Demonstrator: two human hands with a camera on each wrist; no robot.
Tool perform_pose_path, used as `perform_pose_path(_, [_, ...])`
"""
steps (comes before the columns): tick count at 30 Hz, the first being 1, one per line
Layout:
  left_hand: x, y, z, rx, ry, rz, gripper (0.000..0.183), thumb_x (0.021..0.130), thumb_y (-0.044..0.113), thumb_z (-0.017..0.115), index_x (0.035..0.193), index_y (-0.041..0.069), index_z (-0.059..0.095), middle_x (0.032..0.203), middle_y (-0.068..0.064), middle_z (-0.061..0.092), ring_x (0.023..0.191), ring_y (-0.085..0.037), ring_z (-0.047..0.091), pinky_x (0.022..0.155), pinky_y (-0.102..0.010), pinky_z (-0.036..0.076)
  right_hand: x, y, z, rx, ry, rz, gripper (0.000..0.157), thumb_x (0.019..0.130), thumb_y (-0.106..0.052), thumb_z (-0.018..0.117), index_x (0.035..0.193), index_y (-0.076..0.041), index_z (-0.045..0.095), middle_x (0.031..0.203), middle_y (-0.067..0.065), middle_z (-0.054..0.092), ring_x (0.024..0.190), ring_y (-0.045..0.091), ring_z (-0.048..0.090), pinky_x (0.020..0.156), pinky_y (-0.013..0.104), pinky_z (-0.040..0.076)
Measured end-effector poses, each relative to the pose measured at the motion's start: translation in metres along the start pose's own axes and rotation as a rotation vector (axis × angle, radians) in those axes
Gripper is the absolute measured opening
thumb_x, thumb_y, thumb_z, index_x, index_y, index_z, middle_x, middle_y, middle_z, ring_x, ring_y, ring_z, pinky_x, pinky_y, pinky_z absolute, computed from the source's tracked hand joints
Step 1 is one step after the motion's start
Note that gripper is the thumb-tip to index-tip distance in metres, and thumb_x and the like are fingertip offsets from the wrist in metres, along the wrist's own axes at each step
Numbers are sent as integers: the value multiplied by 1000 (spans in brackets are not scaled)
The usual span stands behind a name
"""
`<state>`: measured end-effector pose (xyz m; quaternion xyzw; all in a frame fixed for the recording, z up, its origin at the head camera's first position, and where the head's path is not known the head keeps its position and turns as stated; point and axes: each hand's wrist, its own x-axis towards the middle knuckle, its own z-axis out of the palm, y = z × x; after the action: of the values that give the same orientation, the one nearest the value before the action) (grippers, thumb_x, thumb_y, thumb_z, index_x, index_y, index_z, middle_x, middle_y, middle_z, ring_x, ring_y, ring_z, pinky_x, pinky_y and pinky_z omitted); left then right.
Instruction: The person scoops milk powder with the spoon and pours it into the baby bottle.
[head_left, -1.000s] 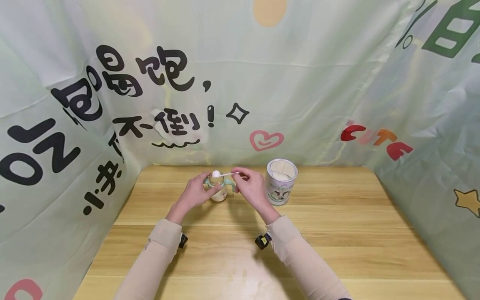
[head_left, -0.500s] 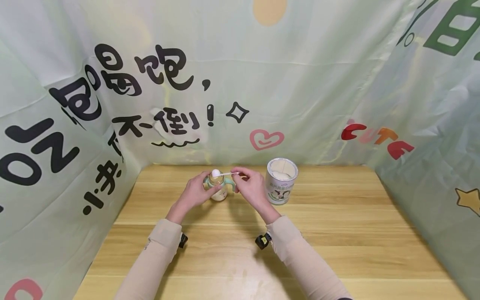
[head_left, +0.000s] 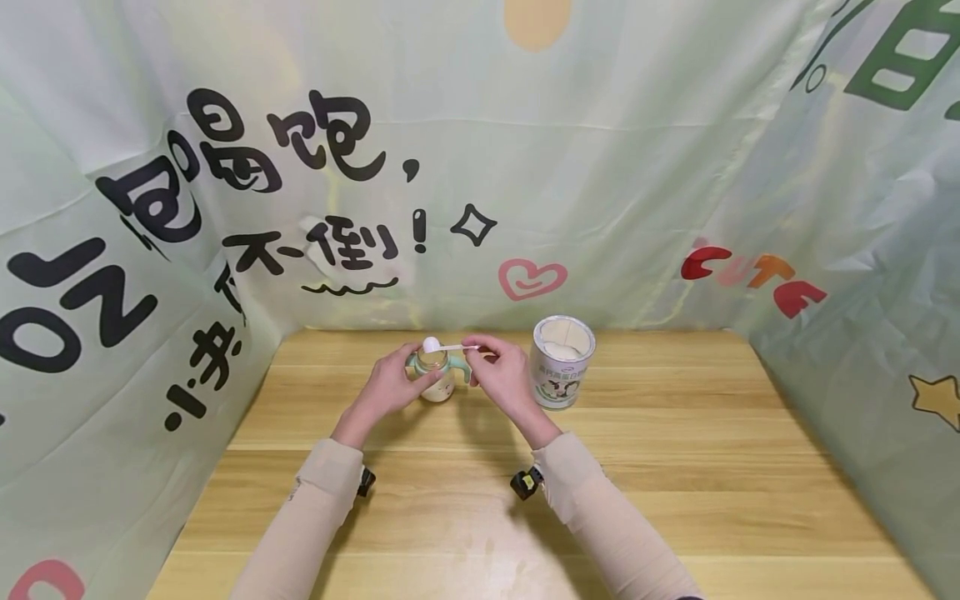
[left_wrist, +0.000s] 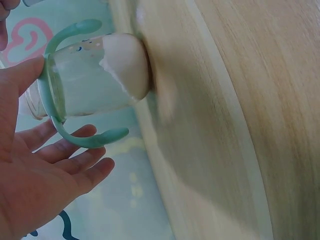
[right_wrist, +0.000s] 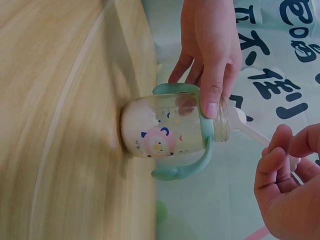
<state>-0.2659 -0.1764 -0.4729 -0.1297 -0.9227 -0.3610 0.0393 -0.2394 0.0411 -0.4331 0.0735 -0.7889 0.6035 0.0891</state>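
A clear baby bottle (head_left: pixel 441 392) with green side handles stands upright on the table, whitish powder at its bottom in the left wrist view. My left hand (head_left: pixel 392 379) holds it near the neck, thumb on the green ring and fingers on the far side. Above the uncapped mouth is the rounded bowl of a white measuring scoop (head_left: pixel 431 344). My right hand (head_left: pixel 506 375) pinches the scoop's thin handle, curled fingers showing in the right wrist view. Whether the bowl still contains powder I cannot tell.
Right of my right hand stands an open milk powder tin (head_left: pixel 557 387), pale powder inside. The wooden table (head_left: pixel 675 467) meets printed fabric (head_left: pixel 637 208) at the back and both sides. Small black cameras sit at both wrists.
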Motion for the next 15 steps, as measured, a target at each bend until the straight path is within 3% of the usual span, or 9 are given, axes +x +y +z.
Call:
perform_pose_path(7, [0,-1,0,-2,1,9,76,95,48,77,151,2,52,146,-23,63,135,-43,60,113,-58,50,-1,-3,-1,1,4,0,20,97,-17,67,110,-13,80,94,25,77,51,7,61,46,19,37])
perform_pose_path(11, [-1,-1,-1,-8,-2,5,75,96,47,77,150,2,52,144,-23,64,134,-43,61,112,-58,51,-1,-2,-1,-5,14,-7,18,98,-16,68,110,-13,81,81,20,76,50,9,62,46,20,37])
perform_pose_path(15, [-1,0,-1,-13,-3,5,74,96,46,77,150,2,52,144,-23,64,134,-43,60,112,-59,51,-1,-3,-1,-2,23,-5,18,98,-16,68,110,-13,81,73,15,75,55,31,67,46,20,37])
